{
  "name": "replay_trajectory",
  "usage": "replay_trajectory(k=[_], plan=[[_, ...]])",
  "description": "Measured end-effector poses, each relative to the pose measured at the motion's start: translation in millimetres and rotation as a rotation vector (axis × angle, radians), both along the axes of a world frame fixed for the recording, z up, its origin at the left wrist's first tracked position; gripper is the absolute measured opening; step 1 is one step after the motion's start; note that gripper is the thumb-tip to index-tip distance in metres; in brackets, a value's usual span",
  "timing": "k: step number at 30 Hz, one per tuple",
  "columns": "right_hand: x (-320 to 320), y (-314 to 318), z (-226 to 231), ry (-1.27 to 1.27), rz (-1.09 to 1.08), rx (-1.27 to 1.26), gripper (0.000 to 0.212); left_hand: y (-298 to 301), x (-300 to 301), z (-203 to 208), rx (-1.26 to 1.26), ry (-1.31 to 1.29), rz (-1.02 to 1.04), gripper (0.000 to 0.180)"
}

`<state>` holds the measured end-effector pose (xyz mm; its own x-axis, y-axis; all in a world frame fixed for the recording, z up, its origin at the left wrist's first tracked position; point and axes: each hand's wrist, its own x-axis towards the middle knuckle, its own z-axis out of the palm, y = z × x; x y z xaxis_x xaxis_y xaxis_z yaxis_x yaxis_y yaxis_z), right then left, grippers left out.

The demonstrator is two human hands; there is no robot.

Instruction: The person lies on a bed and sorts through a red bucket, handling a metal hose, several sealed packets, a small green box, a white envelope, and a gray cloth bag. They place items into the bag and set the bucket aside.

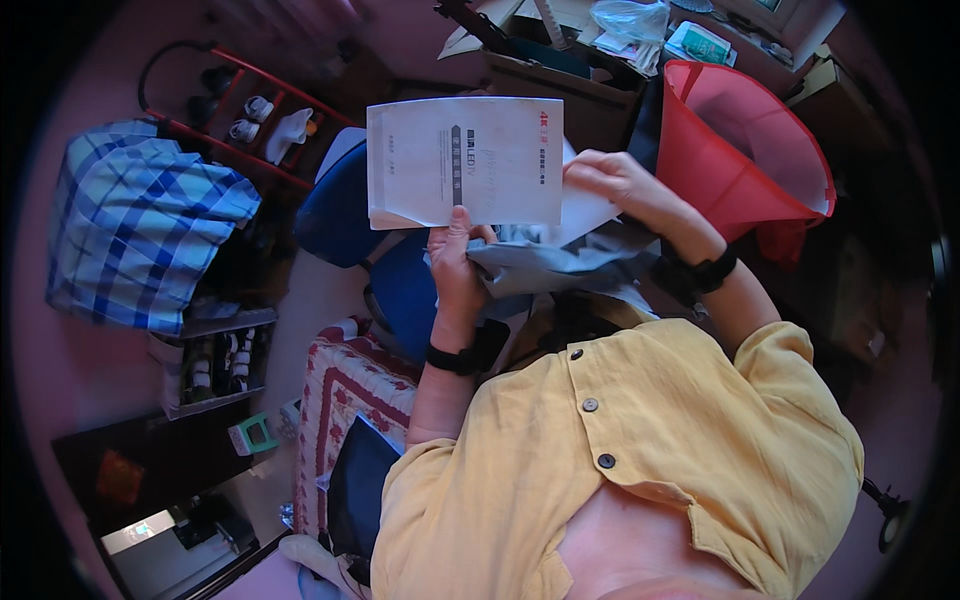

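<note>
My left hand (460, 265) grips a white booklet (410, 165) by its lower edge, thumb on the front cover and fingers behind. The booklet has dark and red print and is held up flat. Just past its right edge, my right hand (625, 187) pinches a white sheet of paper (592, 215), which partly lies behind the booklet. Crumpled grey-blue material (560, 262), cloth or plastic, hangs below the papers between my forearms. Each wrist wears a black band.
A blue chair (335, 215) stands behind the booklet. To the right is a red mesh basket (745, 150), beside an open cardboard box (560, 80). Blue checked cloth (150, 225) and a red-framed shoe rack (240, 115) are at left. A table with a flowered cloth (335, 375) is near my left elbow.
</note>
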<state>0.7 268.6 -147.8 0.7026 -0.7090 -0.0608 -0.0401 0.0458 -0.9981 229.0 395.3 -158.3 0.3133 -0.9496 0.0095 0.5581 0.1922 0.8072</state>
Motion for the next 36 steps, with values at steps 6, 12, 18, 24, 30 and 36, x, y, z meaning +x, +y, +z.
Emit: replay_trajectory(k=[6, 12, 18, 24, 30, 36], plan=[[42, 1, 0, -0.128, -0.112, -0.078, 0.029, 23, 18, 4, 0.119, -0.07, 0.18, 0.027], [27, -52, 41, 0.321, -0.247, -1.354, 0.014, 45, 48, 6, 0.144, -0.295, 0.288, 0.048], [58, -49, 85, 0.206, 0.263, -1.121, 0.018, 39, 53, 8, 0.166, -0.689, 0.169, 0.059], [92, -58, 98, 0.163, 0.346, -0.765, 0.029, 37, 46, 2, 0.192, -0.607, -0.096, 0.049], [100, -67, 78, 0.068, 0.39, -0.524, 0.034, 37, 45, -3, 0.155, -0.491, -0.12, 0.021], [107, -80, 37, 0.049, -0.148, -0.612, 0.028, 43, 33, -3, 0.154, -0.558, 0.017, 0.014]])
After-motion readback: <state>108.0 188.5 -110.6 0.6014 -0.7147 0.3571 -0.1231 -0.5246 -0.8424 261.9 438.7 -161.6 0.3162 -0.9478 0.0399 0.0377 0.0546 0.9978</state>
